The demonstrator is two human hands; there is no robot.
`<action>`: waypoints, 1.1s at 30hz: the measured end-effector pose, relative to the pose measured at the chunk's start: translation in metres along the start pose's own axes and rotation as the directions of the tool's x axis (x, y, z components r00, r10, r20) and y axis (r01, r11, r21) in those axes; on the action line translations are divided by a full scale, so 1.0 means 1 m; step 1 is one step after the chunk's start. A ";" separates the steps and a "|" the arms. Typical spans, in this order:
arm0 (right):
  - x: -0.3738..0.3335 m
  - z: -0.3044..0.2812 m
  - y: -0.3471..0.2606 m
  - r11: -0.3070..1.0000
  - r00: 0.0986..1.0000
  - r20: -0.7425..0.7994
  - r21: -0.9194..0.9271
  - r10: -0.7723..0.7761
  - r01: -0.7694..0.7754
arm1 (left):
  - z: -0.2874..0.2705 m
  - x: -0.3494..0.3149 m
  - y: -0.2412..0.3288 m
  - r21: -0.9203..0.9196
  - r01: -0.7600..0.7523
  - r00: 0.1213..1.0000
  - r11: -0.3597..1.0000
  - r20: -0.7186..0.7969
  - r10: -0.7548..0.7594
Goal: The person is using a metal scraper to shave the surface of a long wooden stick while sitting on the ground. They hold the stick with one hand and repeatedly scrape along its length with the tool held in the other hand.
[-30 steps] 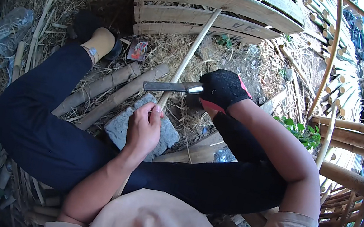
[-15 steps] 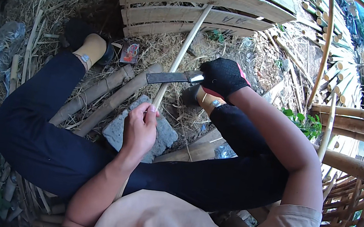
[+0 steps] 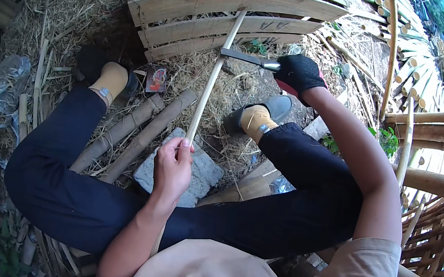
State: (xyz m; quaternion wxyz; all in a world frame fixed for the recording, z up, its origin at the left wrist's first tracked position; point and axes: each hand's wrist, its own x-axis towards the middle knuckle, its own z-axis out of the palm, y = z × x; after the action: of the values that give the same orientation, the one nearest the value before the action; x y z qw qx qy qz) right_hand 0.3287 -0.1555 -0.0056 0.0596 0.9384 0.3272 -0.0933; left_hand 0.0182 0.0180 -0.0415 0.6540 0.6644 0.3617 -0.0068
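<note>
In the head view, the bare left hand point(image 3: 173, 168) has its grip pinched on a pale, slender strip point(image 3: 207, 92), thumb against the fingers, just above a grey stone block point(image 3: 205, 175). The strip slants up from that hand to a slatted wooden crate point(image 3: 233, 1), its far end meeting a gap between the slats; whether it is wedged there or merely leaning, I cannot tell. The right hand point(image 3: 298, 76), in a black and red glove, has its grip closed around the handle of a knife point(image 3: 244, 58). The blade points left, and only its tip end meets the strip, near the crate.

With so little blade on the wood, a small sideways slip could carry the edge off the strip. A loose far end could let the strip roll or jump under pressure. The bare left fingers seem the most exposed: they lie farther down the same strip, so a stroke drawn toward the body and running too far could reach them. The right foot point(image 3: 266, 115) is also near, and a blade skidding off that side could graze it.
</note>
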 end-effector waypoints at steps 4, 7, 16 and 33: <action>-0.021 0.006 -0.015 0.986 0.991 0.088 0.138 -0.106 0.093 | -0.003 0.001 0.004 -0.136 0.065 0.996 0.989 0.070 -0.056; -0.031 0.013 -0.043 0.954 0.962 0.182 0.256 -0.205 0.155 | -0.008 -0.003 0.019 -0.297 0.211 0.971 0.931 0.175 -0.164; -0.061 0.011 -0.093 0.922 0.905 0.258 0.286 -0.337 0.262 | -0.005 -0.005 0.018 -0.336 0.288 0.943 0.897 0.260 -0.205; -0.044 0.003 -0.087 0.966 0.957 0.131 0.025 -0.258 0.257 | 0.000 -0.005 0.013 -0.249 0.200 0.972 0.948 0.174 -0.160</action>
State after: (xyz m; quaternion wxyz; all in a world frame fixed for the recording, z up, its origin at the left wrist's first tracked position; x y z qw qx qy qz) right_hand 0.2396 -0.1146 -0.0040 0.0649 0.8798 0.4415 -0.1638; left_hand 0.0206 0.0173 -0.0281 0.7591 0.5326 0.3679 -0.0685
